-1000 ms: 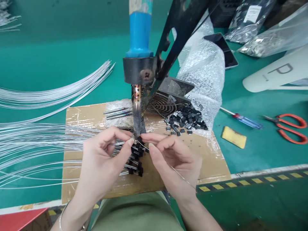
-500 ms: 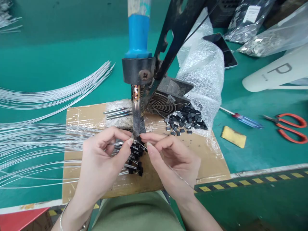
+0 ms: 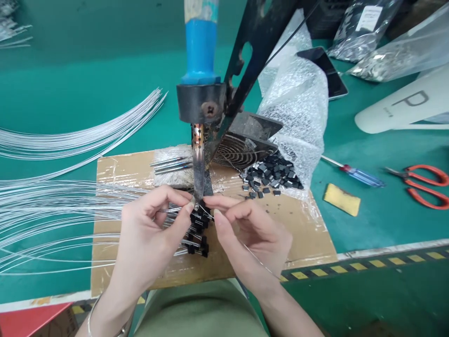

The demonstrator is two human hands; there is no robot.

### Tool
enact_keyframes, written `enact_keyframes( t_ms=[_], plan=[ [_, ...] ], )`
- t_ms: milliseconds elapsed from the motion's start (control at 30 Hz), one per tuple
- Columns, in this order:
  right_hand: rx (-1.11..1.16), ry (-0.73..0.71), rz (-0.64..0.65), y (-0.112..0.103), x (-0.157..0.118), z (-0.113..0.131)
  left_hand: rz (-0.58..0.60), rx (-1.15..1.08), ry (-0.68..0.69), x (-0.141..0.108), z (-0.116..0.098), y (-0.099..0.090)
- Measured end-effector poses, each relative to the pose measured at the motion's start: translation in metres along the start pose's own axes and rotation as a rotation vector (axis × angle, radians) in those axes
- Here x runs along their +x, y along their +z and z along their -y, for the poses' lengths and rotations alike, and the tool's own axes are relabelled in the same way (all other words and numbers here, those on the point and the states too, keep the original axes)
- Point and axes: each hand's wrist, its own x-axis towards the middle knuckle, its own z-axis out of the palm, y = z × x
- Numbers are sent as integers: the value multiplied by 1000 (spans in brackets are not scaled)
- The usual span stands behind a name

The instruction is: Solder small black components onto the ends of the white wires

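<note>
A soldering iron (image 3: pixel 200 51) with a blue handle is clamped upright, its tip pointing down between my hands. My left hand (image 3: pixel 150 238) pinches a thin white wire, its end right by the tip; the exact contact is hidden by my fingertips. In my right hand (image 3: pixel 254 238) a strand of solder wire (image 3: pixel 260 258) runs from the palm out past thumb and forefinger toward the same spot. Under the tip lie several black connectors (image 3: pixel 199 229) with white wires (image 3: pixel 70 206) trailing left.
A cardboard sheet (image 3: pixel 301 229) covers the work area. Loose black parts (image 3: pixel 273 173) are heaped by bubble wrap (image 3: pixel 294 107). To the right lie a screwdriver (image 3: pixel 363 175), a yellow sponge (image 3: pixel 342 199) and orange-handled scissors (image 3: pixel 426 187). The iron's black bracket (image 3: pixel 245 61) slants up rightward.
Both hands keep almost the same place and pinch by the iron tip. The view has shifted very slightly.
</note>
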Motion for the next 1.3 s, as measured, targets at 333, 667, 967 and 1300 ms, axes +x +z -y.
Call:
enact_keyframes(
  t_ms=[333, 667, 967, 1300],
  plan=[
    [-78, -60, 4, 0, -1, 5, -11, 69, 14, -3, 1, 0],
    [-72, -50, 5, 0, -3, 4, -22, 65, 15, -3, 0, 0],
    [-90, -84, -8, 1, -1, 4, -21, 58, 20, -4, 2, 0],
    [-71, -62, -25, 3, -2, 2, -20, 93, 35, -3, 2, 0]
  ],
)
